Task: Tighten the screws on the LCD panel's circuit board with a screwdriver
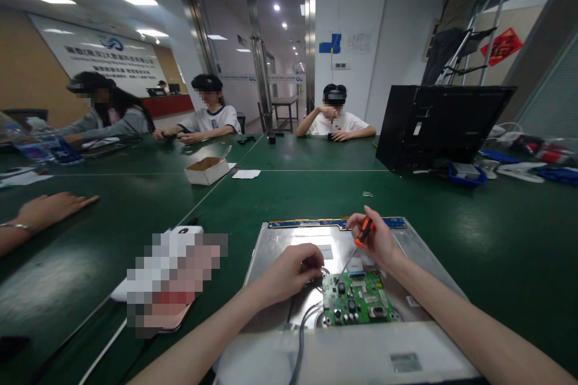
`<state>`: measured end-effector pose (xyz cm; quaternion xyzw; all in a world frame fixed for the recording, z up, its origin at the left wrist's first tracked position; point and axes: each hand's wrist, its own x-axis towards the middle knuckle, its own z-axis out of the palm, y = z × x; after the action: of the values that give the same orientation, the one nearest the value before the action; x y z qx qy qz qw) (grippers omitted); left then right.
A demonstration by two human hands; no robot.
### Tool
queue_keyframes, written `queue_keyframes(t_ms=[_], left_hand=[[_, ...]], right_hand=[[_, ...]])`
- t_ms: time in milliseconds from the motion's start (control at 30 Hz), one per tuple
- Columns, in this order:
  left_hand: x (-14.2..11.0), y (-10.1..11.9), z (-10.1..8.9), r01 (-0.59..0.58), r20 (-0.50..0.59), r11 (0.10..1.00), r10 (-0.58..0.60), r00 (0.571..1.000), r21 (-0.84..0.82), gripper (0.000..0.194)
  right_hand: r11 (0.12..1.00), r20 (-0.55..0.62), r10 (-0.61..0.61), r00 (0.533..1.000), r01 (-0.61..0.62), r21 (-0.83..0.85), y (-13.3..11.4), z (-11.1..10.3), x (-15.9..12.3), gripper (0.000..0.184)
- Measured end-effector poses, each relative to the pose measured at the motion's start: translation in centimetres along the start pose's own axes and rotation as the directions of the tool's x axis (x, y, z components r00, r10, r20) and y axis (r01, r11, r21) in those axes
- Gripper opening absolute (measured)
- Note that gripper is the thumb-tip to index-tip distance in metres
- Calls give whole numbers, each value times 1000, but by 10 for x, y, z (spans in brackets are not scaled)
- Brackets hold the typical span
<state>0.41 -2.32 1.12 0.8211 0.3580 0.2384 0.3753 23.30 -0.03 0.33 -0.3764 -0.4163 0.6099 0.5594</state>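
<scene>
A silver metal panel [289, 240], the back of a screen, lies flat on the green table in front of me. A green circuit board [359, 301] sits on it near the middle. My right hand [377, 240] grips a screwdriver with an orange handle [363, 231]; its shaft slants down to the board's upper left corner. My left hand [291, 271] is closed, fingertips pinched at the board's left edge beside grey cables [301, 328]; what they hold is hidden.
A black monitor [440, 126] stands upright at the right. A small cardboard box [206, 170] and white paper [246, 174] lie further back. Another person's hand [49, 207] rests at the left. Three people sit across the table. Bottles stand far left.
</scene>
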Motion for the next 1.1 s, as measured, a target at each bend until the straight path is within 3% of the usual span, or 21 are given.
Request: queue_keyframes(t_ms=[167,400,533,733,1100], left_hand=[[-1,-2,2,-20,8,1000,20,1000,-23,13],[12,1,8,-186,52,951,178,983,248,21],[19,-1,7,-200,55,933,193,980,300,18],[15,-1,7,-202,70,934,190,979,296,15],[3,-3,2,-87,15,986,86,996,140,7]], right_hand=[[1000,-3,-10,1000,10,-3,-1,1,-1,57],[1000,-7,1,1000,-2,-7,-2,0,-1,59],[1000,-6,-9,1000,9,-11,-3,-1,0,60],[1000,-2,-21,1000,21,-20,-6,0,-1,60],[999,-11,-15,1000,15,-39,-7,1,-3,60]])
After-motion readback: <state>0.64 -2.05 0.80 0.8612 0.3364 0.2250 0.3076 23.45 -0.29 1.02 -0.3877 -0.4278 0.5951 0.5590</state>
